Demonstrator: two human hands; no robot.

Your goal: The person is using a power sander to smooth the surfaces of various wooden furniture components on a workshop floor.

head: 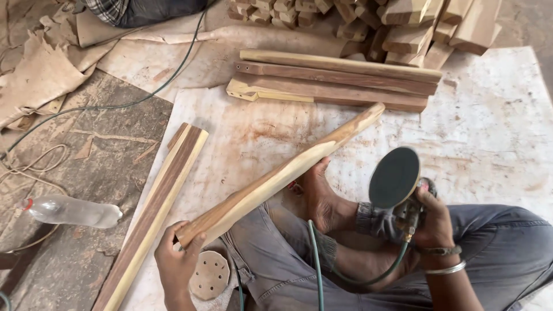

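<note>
My left hand (174, 256) grips the near end of a long curved wooden piece (282, 173), brown with a pale edge, which slants up to the right across my lap. Its middle rests against my bare foot (320, 196). My right hand (432, 222) holds a round-pad air sander (394, 178), the dark disc tilted up and turned toward me, clear of the wood. A green hose (315, 259) runs from the sander down over my grey trousers.
Another long wooden piece (158, 207) lies on the floor at left, beside a plastic bottle (72, 211). A worn sanding disc (209, 275) lies near my left wrist. Three shaped pieces (334, 83) lie ahead, stacked wood blocks (391, 26) behind them.
</note>
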